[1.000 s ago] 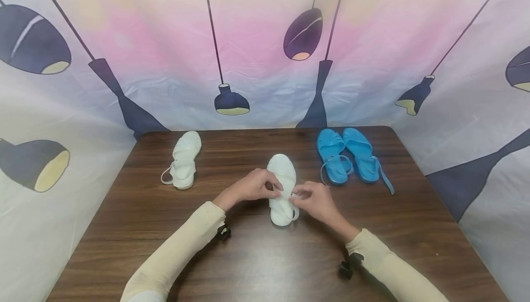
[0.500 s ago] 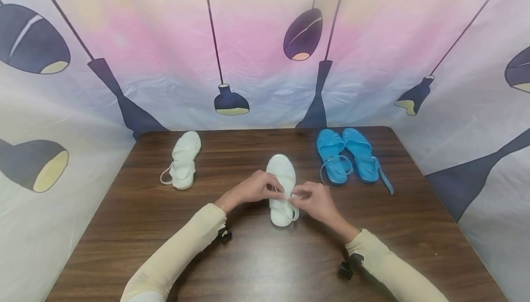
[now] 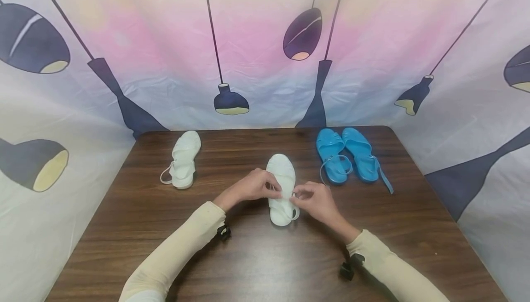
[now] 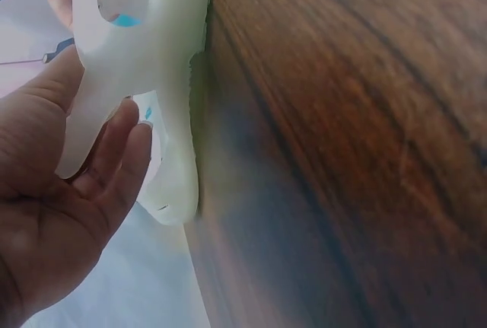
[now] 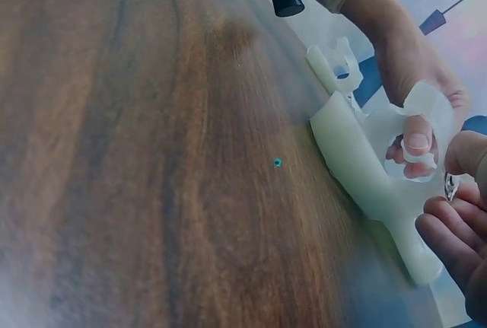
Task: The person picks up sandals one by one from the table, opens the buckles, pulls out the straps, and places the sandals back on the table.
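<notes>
A white jelly sandal (image 3: pixel 281 166) lies in the middle of the table, toe pointing away, with a loop of strap at the right of its heel. From its left side my left hand (image 3: pixel 258 185) reaches over it. Thumb and fingers pinch the sandal's strap (image 4: pixel 91 107) in the left wrist view. On the other side my right hand (image 3: pixel 316 201) pinches a small metal buckle (image 5: pixel 450 186) between thumb and fingers, close to the left fingertips. The fingers partly cover the strap's end.
Another white sandal (image 3: pixel 185 159) lies at the back left of the brown wooden table (image 3: pixel 232 256). Two blue sandals, one left (image 3: pixel 331 141) and one right (image 3: pixel 358 145), lie side by side at the back right. A printed cloth (image 3: pixel 256 26) hangs behind the table.
My left fingertips shifted slightly right toward the right hand half a second ago, and are now back a little to the left. The right hand and the sandals stay put.
</notes>
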`<state>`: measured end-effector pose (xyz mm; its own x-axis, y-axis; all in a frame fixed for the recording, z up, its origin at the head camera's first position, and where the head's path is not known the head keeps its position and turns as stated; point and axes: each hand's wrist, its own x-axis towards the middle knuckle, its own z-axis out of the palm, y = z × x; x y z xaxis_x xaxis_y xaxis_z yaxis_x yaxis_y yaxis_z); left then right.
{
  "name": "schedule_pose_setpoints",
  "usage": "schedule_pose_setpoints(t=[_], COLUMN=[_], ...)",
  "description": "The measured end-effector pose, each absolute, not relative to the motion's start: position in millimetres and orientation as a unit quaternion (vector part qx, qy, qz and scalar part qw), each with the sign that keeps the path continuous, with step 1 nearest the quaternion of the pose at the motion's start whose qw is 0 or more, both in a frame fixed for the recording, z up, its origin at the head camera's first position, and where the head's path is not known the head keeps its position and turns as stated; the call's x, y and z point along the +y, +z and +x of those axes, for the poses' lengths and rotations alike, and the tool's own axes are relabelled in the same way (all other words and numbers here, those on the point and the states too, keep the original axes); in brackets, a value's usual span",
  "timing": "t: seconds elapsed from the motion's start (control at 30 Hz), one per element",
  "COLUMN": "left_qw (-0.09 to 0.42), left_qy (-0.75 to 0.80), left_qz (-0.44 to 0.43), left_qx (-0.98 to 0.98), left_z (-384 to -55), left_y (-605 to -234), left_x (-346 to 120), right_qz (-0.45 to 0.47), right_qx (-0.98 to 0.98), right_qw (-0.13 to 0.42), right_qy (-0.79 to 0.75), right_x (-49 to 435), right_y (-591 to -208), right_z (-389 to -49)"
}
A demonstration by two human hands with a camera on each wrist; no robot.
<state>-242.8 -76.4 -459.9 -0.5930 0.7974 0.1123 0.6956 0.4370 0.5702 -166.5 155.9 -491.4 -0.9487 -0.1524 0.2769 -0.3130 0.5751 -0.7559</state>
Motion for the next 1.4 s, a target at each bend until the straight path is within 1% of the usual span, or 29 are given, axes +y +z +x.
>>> schedule_pose_setpoints(t=[0.17, 0.53, 0.77, 0.93, 1.1, 1.23, 1.4], left_qw=[0.08, 0.074, 0.073, 0.076, 0.066, 0.059, 0.073], left_qy=[0.3, 0.309, 0.311, 0.327, 0.337, 0.328, 0.315], left_qz=[0.438, 0.428, 0.43, 0.415, 0.41, 0.388, 0.361], left_qx=[0.844, 0.846, 0.845, 0.845, 0.845, 0.859, 0.875], left_z=[-242, -239, -240, -242, -245, -250, -257], left_y=[-460, -461, -462, -461, -454, -449, -447], left_x=[-80, -84, -85, -88, -84, -81, -77], right_qz=[0.129, 0.111, 0.116, 0.112, 0.127, 0.115, 0.08], right_qx=[-0.878, -0.874, -0.868, -0.862, -0.858, -0.862, -0.867], right_qw=[0.09, 0.072, 0.078, 0.079, 0.085, 0.068, 0.022], right_qy=[0.452, 0.468, 0.477, 0.487, 0.49, 0.489, 0.492], right_x=[156, 155, 156, 157, 158, 160, 164], right_y=[-492, -493, -494, -496, -495, -496, -494], right_z=[-167, -167, -167, -167, -167, -168, -167])
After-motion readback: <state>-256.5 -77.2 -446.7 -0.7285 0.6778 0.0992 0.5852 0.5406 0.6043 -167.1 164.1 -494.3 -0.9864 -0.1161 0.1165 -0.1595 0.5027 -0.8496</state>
